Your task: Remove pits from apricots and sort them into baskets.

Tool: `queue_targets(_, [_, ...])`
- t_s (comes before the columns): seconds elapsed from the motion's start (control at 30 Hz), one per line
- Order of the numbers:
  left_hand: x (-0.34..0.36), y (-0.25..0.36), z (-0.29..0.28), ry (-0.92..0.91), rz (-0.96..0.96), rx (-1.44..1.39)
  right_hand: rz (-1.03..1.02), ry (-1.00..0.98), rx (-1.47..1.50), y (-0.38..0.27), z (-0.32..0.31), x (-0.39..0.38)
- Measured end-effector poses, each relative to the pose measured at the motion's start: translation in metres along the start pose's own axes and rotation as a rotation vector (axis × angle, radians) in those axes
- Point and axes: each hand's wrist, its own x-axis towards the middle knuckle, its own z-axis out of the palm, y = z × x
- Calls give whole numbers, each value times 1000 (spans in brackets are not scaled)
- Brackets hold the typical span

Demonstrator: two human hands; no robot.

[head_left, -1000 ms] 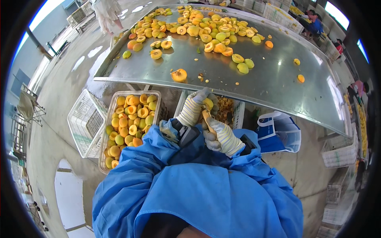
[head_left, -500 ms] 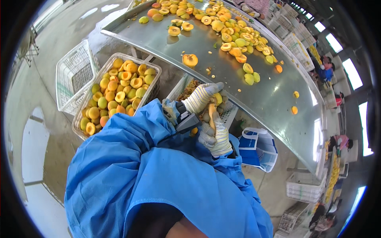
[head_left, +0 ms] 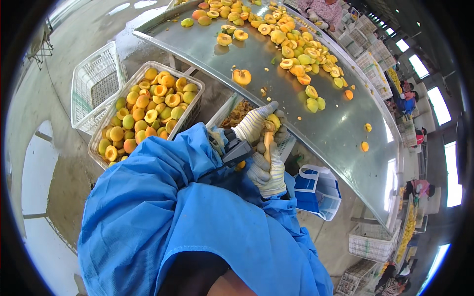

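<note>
My left hand (head_left: 252, 123), in a striped glove, is closed on a yellow fruit (head_left: 273, 120) by the table's front edge. My right hand (head_left: 265, 175), gloved too, grips a pale wooden-handled tool (head_left: 268, 144) whose upper end meets the fruit; the tip is hidden. Behind them is a crate of brown scraps (head_left: 232, 114). Cut and whole-looking yellow-orange fruit (head_left: 296, 59) is spread over the steel table (head_left: 345, 143), with loose pale bits near the front.
A crate packed with fruit (head_left: 143, 111) stands left, beside an empty crate (head_left: 98, 74). A blue-and-white bag (head_left: 316, 192) lies below the table's right part. A co-worker's gloved hand (head_left: 316, 17) shows across the table. Other people (head_left: 422, 190) and stacked crates (head_left: 373, 239) line the right.
The view has swung, so the scene appears tilted and shifted, bringing the co-worker opposite into view. My hands remain together on the fruit and tool, with slight shifts.
</note>
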Motion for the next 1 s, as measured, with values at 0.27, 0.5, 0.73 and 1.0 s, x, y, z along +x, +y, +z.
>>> queue_targets(0.27, [7, 2, -8, -19, 6, -1, -77, 259, -440, -5, 12, 1])
queue_targets(0.5, [48, -2, -41, 152, 314, 482, 55, -27, -27, -21, 4, -4])
queue_targets(0.73, [20, 22, -65, 4, 97, 61, -314, 454, -660, -46, -21, -12])
queue_targets(1.0, [-35, 76, -79, -182, 19, -112, -320, 493, -875, -38, -31, -5])
